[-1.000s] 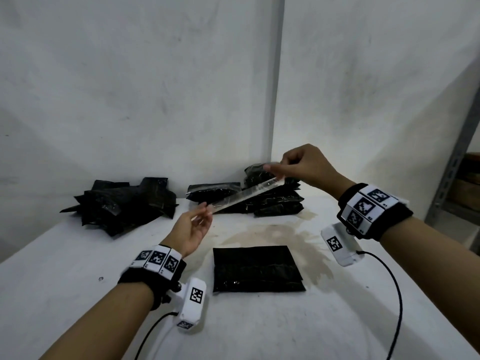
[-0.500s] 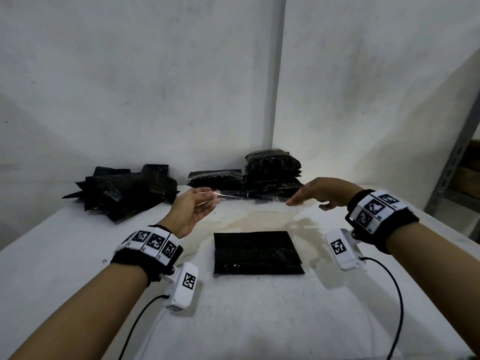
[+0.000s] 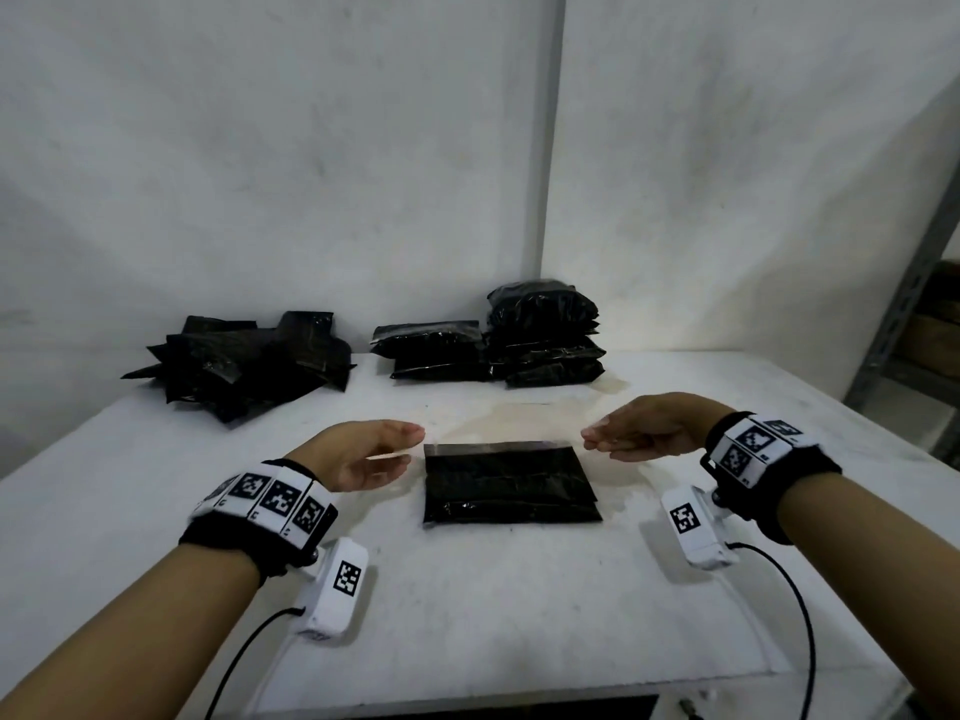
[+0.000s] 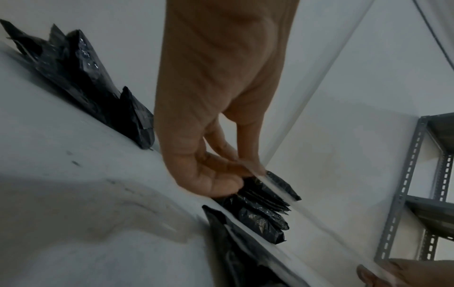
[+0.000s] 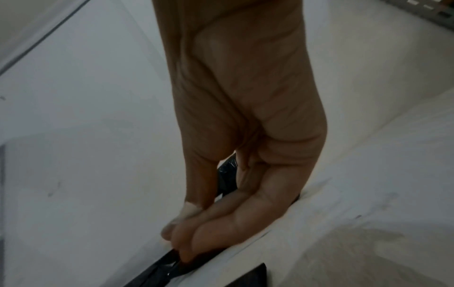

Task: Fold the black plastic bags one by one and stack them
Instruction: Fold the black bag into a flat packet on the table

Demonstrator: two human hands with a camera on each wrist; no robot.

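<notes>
Fingers of both hands pinch a clear strip's ends; folded black bag lies between, just below.

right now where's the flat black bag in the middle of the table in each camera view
Head: the flat black bag lies centre frame.
Left wrist: bottom centre, seen nearly edge-on.
Right wrist: probably only a corner, at the bottom edge.
Shared landmark: the grey slotted shelf rack, at the right edge in head and left wrist views, top right corner in right wrist.
</notes>
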